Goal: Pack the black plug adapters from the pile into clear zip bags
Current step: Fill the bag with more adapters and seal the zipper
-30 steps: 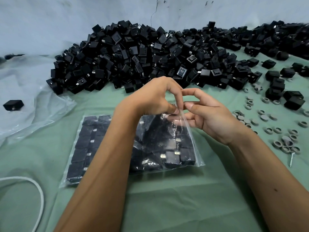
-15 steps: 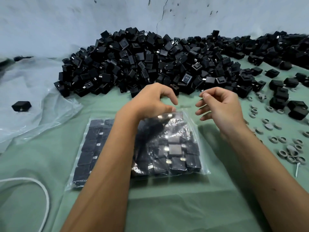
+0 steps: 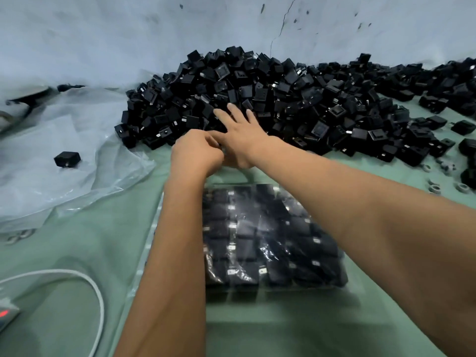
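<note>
Item: right hand [image 3: 242, 132] fingers spread flat on pile [image 3: 270, 104], left hand [image 3: 197, 153] curled just behind, contents unclear; filled bag [image 3: 270, 235] nearer, under forearms; risk: sweeping adapters loose, sleeve-drag shifting bag.

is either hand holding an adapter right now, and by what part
Right hand lies open on the pile of black plug adapters, holding nothing. Left hand is curled; whether it holds anything cannot be told.

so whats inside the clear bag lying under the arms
The clear zip bag holds black plug adapters packed flat in rows, metal prongs glinting. Its left part is covered by the left forearm, so what is inside there cannot be seen.
</note>
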Available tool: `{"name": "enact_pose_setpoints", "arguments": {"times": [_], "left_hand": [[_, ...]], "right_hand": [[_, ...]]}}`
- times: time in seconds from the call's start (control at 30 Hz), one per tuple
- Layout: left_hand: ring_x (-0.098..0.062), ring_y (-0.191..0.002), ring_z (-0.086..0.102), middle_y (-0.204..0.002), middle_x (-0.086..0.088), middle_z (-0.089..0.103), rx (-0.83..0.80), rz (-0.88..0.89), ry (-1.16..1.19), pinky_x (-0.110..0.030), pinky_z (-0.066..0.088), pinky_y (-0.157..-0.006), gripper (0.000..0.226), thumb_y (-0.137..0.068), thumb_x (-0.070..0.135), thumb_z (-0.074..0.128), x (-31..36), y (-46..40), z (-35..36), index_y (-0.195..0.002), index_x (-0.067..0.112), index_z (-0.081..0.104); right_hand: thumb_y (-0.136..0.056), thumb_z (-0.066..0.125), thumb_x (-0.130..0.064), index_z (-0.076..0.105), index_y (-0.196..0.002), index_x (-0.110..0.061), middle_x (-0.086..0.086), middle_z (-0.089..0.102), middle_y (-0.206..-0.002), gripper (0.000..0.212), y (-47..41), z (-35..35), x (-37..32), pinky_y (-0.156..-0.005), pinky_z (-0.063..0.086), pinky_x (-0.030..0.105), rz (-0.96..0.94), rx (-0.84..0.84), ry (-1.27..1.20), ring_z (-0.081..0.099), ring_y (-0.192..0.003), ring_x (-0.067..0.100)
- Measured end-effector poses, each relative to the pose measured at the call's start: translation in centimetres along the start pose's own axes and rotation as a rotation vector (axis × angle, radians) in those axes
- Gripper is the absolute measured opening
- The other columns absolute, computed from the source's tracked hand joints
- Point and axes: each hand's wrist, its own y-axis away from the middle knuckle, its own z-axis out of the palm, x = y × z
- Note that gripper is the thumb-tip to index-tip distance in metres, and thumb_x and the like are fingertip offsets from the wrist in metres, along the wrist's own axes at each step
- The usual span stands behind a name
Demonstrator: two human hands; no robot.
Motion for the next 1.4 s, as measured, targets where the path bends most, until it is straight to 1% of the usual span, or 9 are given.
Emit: {"name": "enact_pose_setpoints", "arguments": {"times": [0.1,0.27,0.37,0.53,0.8,0.97,1.1,1.2,1.4], "left_hand": [[-0.02,-0.091,0.066,-0.083,0.008,0.069,0.021,-0.025,0.072,-0.033,0.054,-0.08,0.026,-0.086,0.011,0.068,-0.4,-0.2,-0.1,-0.068,0.029,0.069],[-0.019,-0.092,0.065,-0.085,0.008,0.068,-0.012,-0.032,0.12,-0.028,0.047,-0.072,0.019,-0.089,0.016,0.068,-0.5,-0.3,0.1,-0.075,0.029,0.07],[-0.015,-0.091,0.064,-0.085,0.011,0.067,0.007,-0.033,0.164,-0.025,0.043,-0.063,0.022,-0.089,0.016,0.067,-0.6,-0.2,0.0,-0.072,0.029,0.069],[-0.016,-0.093,0.066,-0.087,0.011,0.069,0.063,0.005,0.22,-0.03,0.053,-0.076,0.021,-0.09,0.015,0.065,0.1,0.0,-0.1,-0.074,0.029,0.07],[-0.004,-0.08,0.063,-0.089,0.009,0.069,0.015,0.134,0.276,-0.02,0.044,-0.061,0.016,-0.088,0.015,0.068,2.0,0.9,0.3,-0.079,0.028,0.071],[0.001,-0.084,0.061,-0.081,0.022,0.065,-0.129,0.364,0.288,-0.02,0.047,-0.072,0.01,-0.085,0.018,0.077,3.8,2.0,1.7,-0.082,0.028,0.075],[-0.008,-0.096,0.063,-0.097,0.015,0.069,-0.214,0.498,0.153,-0.025,0.05,-0.085,0.017,-0.087,0.018,0.076,4.9,2.6,3.8,-0.083,0.034,0.073],[-0.01,-0.106,0.062,-0.107,0.009,0.071,-0.224,0.523,0.087,-0.03,0.049,-0.095,0.018,-0.089,0.015,0.073,4.8,2.4,4.5,-0.087,0.033,0.074],[-0.009,-0.092,0.063,-0.09,0.015,0.065,-0.104,0.435,0.108,-0.022,0.047,-0.073,0.029,-0.087,0.008,0.067,4.5,2.0,3.8,-0.079,0.036,0.071]], "right_hand": [[-0.102,0.04,-0.057,0.011,-0.162,-0.044,0.006,-0.014,-0.172,0.069,-1.6,0.7,-0.2,-0.123,-0.004,0.067,0.051,-0.053,0.058,-0.019,-0.156,0.04],[-0.099,0.04,-0.066,0.034,-0.152,-0.04,0.004,0.027,-0.161,0.059,-0.6,0.9,1.5,-0.121,0.019,0.058,0.016,0.042,0.117,0.022,-0.149,0.037],[-0.098,0.04,-0.068,0.04,-0.146,-0.039,0.002,0.038,-0.151,0.056,1.2,1.3,3.2,-0.114,0.026,0.054,0.006,0.038,0.135,0.031,-0.139,0.037],[-0.098,0.038,-0.068,0.042,-0.141,-0.035,0.0,0.056,-0.135,0.055,5.2,1.8,7.8,-0.118,0.022,0.052,0.052,-0.035,0.126,0.045,-0.127,0.034],[-0.097,0.065,-0.037,0.049,-0.144,-0.033,-0.004,0.068,-0.116,0.05,9.4,2.0,10.8,-0.117,0.017,0.049,0.042,0.133,-0.122,0.045,-0.128,0.025],[-0.093,0.053,0.004,0.062,-0.131,-0.024,-0.009,0.073,-0.092,0.048,12.2,2.9,10.2,-0.098,0.043,0.04,0.154,0.525,-0.525,0.052,-0.102,0.017],[-0.101,0.061,-0.02,0.066,-0.133,-0.027,-0.006,0.073,-0.112,0.033,13.6,3.8,10.0,-0.099,0.043,0.046,0.184,0.36,-0.468,0.05,-0.11,0.022],[-0.098,0.062,-0.05,0.053,-0.146,-0.037,-0.004,0.065,-0.125,0.05,13.2,3.5,9.7,-0.1,0.035,0.045,0.16,0.217,-0.34,0.046,-0.121,0.026],[-0.083,0.061,-0.075,0.055,-0.141,-0.045,0.003,0.044,-0.127,0.065,10.6,2.7,8.4,-0.107,0.027,0.05,0.126,0.082,-0.193,0.032,-0.125,0.03]]}}
